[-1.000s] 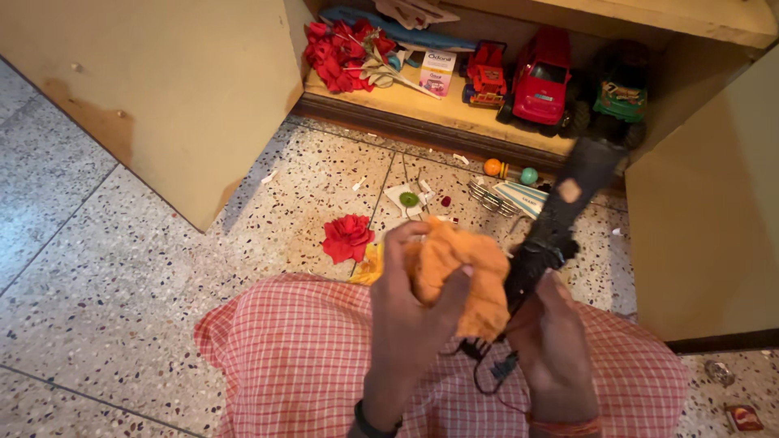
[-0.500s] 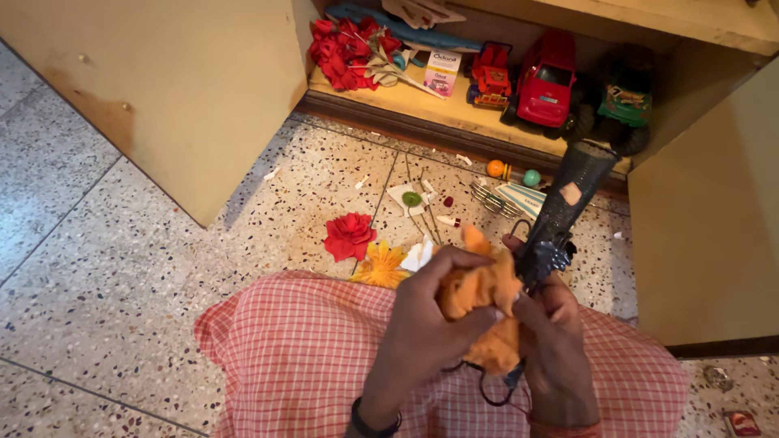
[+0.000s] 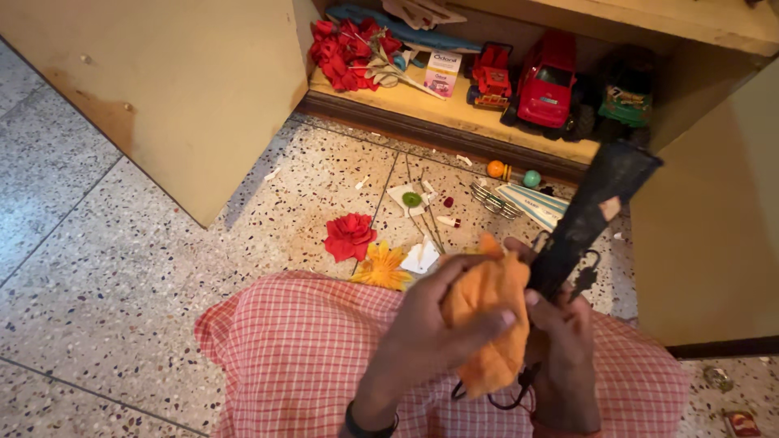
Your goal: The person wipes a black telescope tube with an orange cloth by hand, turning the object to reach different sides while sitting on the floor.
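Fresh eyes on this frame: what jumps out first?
Bottom centre, the left hand presses an orange cloth against a long black object held by the right hand, above a red checked lap. Behind, a red toy truck sits on the open cupboard shelf; a red fabric flower lies on the speckled floor.

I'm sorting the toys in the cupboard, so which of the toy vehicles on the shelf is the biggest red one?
The red toy truck in the middle: it is larger than the small red vehicle on its left, and the one on its right is green and black.
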